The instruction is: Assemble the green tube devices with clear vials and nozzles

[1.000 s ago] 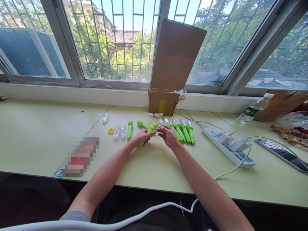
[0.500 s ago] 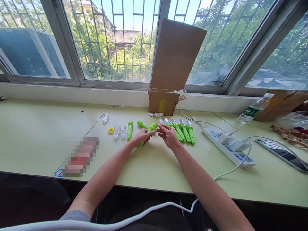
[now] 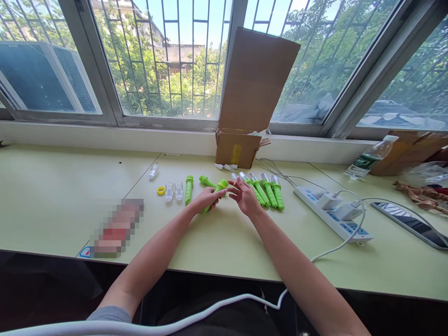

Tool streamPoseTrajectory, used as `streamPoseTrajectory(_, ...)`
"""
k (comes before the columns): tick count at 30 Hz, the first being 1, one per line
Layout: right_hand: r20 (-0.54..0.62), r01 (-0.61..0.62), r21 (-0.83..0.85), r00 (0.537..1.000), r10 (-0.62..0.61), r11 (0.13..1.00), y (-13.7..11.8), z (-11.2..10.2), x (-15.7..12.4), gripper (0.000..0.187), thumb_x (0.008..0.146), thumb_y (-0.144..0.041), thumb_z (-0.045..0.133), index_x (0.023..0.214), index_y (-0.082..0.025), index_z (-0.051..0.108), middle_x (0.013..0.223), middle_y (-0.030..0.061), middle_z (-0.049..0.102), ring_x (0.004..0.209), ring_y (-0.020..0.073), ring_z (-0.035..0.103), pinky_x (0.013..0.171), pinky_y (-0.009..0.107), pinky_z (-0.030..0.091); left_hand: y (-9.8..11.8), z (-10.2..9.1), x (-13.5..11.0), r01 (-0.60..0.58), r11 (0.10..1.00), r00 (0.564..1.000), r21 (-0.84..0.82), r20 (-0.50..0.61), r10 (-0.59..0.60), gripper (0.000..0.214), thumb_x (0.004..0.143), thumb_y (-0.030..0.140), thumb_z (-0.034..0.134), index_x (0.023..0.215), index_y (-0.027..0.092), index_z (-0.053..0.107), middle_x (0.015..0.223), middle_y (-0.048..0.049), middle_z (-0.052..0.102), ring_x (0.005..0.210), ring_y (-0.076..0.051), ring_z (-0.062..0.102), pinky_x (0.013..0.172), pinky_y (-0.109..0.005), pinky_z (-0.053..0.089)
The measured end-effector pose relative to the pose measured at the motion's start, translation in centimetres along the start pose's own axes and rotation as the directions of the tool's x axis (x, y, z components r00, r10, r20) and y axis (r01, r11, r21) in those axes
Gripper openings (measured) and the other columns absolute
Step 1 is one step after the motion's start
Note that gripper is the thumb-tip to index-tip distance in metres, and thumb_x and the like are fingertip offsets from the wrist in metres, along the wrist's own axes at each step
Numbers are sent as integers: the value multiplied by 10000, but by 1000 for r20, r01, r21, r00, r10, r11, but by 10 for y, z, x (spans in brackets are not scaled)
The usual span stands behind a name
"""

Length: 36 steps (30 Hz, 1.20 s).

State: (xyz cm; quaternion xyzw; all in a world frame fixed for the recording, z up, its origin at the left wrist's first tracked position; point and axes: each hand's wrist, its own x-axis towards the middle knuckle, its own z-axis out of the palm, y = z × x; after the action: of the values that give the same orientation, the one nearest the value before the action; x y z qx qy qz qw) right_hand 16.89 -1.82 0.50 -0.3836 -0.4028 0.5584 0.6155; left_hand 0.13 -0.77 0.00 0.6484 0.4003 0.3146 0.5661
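Note:
My left hand (image 3: 206, 200) is wrapped round a green ridged plastic handle (image 3: 221, 185), tilted with its threaded end up and to the right. Just right of that end is my right hand (image 3: 243, 196), its fingers bent and apart, with nothing visible in them. Whether the fingertips touch the handle I cannot tell. Another green handle (image 3: 189, 189) lies left of my left hand, and one more (image 3: 206, 181) lies behind it, partly hidden. Several green handles with clear caps (image 3: 276, 193) lie side by side beyond my right hand.
Clear plastic caps (image 3: 169, 192) and a yellow ring (image 3: 161, 190) are on the left. Small white parts (image 3: 226, 166) lie before an open cardboard box (image 3: 234, 149). A power strip (image 3: 332, 214) with cables, a phone (image 3: 409, 224) and a bottle (image 3: 371, 158) are on the right.
The fingers of my right hand have shifted slightly and spread a little beside the handle's threaded end. My left hand and the handle in it stay in place.

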Motion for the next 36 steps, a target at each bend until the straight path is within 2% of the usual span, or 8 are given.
streamPoseTrajectory(6,-3,-11,-2,1000,11,1000,0,0,0,319,699,-504,714,698,-214,580,1035,23,689,718,147,669,540,249,506,0,0,0,-7,1000,1000,-2,5,7,536,726,699,531,683,168,471,530,49,431,356,-44,383,331,-186,296)
streamPoseTrajectory(12,7,-18,-19,1000,18,1000,-1,0,-1,249,702,-445,726,803,-226,665,981,20,701,729,146,669,555,240,505,1,0,0,-1,1000,1000,6,4,1,528,733,693,528,688,169,475,527,49,431,357,-45,381,334,-188,296)
streamPoseTrajectory(18,13,-23,8,1000,23,1000,-1,0,-1,231,676,-412,754,799,-228,688,936,14,709,722,146,667,552,238,503,-1,-1,0,-10,1000,1000,1,11,10,529,732,695,527,687,170,473,534,45,437,363,-47,393,334,-187,298)
streamPoseTrajectory(26,-5,-32,40,999,32,999,0,1,-1,273,576,-331,827,737,-226,634,857,-13,713,656,132,663,528,229,486,-3,-1,2,-4,1000,1000,3,17,4,536,728,704,521,688,172,469,525,49,434,360,-48,393,332,-184,296)
streamPoseTrajectory(36,-27,28,-66,999,-30,997,-1,1,0,343,633,-453,760,754,-200,563,837,-11,676,618,122,653,509,224,510,3,0,-3,-19,998,1000,60,22,18,552,726,715,509,684,166,476,519,47,441,358,-40,369,339,-179,283)
